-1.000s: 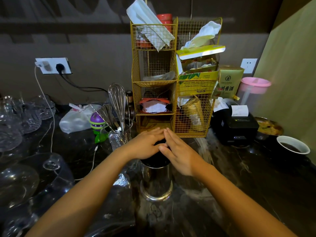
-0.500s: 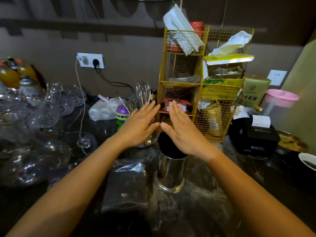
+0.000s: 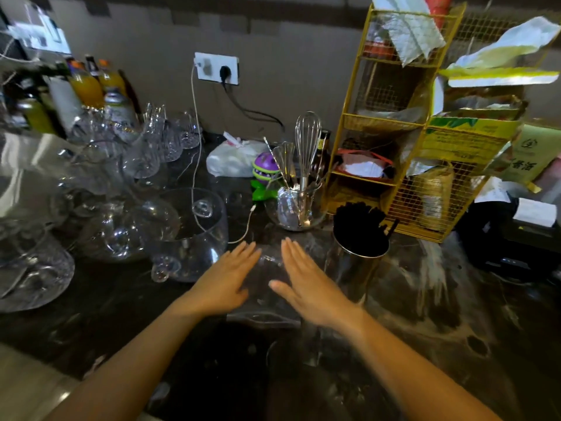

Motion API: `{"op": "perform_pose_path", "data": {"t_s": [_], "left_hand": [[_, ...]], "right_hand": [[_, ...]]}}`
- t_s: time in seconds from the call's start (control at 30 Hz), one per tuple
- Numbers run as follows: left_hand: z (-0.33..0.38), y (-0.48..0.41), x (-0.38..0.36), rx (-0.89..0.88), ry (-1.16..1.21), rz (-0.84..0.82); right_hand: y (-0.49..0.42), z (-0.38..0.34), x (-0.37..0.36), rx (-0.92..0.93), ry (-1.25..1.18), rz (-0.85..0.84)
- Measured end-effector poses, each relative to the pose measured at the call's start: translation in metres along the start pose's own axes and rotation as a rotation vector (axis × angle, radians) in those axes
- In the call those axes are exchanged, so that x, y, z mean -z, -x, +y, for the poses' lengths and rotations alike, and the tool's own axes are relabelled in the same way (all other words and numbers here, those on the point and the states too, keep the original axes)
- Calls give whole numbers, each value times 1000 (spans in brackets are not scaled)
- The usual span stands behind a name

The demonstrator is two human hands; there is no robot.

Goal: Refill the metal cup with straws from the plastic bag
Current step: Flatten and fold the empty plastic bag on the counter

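Two hands: both reach out flat over a clear plastic bag [image 3: 267,287] on the dark marble counter [image 3: 425,314].
Left hand [image 3: 226,281]: palm down, fingers straight and close together, resting at the bag's left edge; it grips nothing.
Right hand [image 3: 306,284]: palm down, fingers extended side by side, thumb pointing toward the left hand, lying on the bag's right side; it holds nothing.
Plastic bag: transparent and crinkled, flat on the counter between and under the hands; whether any straws are inside cannot be told.
Metal cup [image 3: 356,262]: upright just right of the right hand, apart from it, packed with black straws [image 3: 358,220] that stand above the rim.
Wire rack [image 3: 394,123]: yellow, behind the cup, stuffed with boxes and papers.
Whisk [image 3: 307,141]: stands in a glass holder behind the hands.
Glassware [image 3: 121,208]: clear bowls and goblets crowd the counter's left side.
Wall socket [image 3: 216,68]: two cables plugged in, trailing down to the counter.
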State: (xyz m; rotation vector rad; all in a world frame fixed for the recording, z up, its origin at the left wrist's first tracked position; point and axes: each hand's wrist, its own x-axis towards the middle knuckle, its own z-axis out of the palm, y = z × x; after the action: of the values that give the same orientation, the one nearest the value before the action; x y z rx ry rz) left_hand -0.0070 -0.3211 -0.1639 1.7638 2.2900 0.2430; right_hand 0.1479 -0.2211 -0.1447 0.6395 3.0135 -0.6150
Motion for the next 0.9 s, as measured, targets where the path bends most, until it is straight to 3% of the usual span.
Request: {"op": "perform_pose_path", "data": {"t_s": [0.17,0.43,0.7,0.9], "left_hand": [[-21,15,-39,27,19,-193],[-35,10,-66,72,51,-234],[-33,21,-63,101,312,-44],[-35,45,-57,168,485,-10]], "right_hand": [[7,21,-53,-74,45,-186],[10,41,-81,-114,105,-294],[14,45,-85,-113,-4,-169],[27,43,-91,-119,-349,32]]}}
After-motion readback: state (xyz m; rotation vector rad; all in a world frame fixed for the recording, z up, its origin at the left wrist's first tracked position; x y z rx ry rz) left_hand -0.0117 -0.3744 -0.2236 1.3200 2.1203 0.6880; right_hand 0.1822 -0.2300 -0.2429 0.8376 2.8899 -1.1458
